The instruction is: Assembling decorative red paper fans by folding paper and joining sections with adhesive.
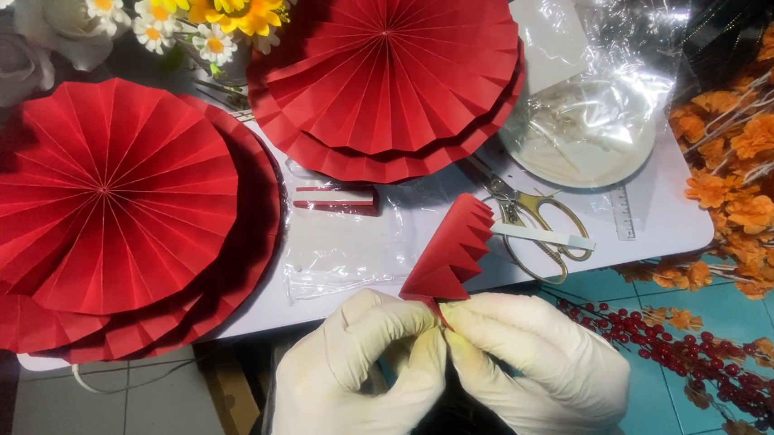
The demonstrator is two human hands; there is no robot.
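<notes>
Left hand (353, 383), right hand (543, 370) pinch folded red paper fan (449, 254); clear plastic packet (344, 248) just beyond.

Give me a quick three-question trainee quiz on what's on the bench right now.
1. True or false: both hands, left hand and right hand, pinch the folded red fan at its narrow end.
2. What lies right behind the fan on the table? A) scissors B) a stapler C) a glue gun
3. Fill in: the flowers at the right edge are ____ in colour.

Key: 1 true. 2 A, the scissors. 3 orange, the orange flowers.
</notes>
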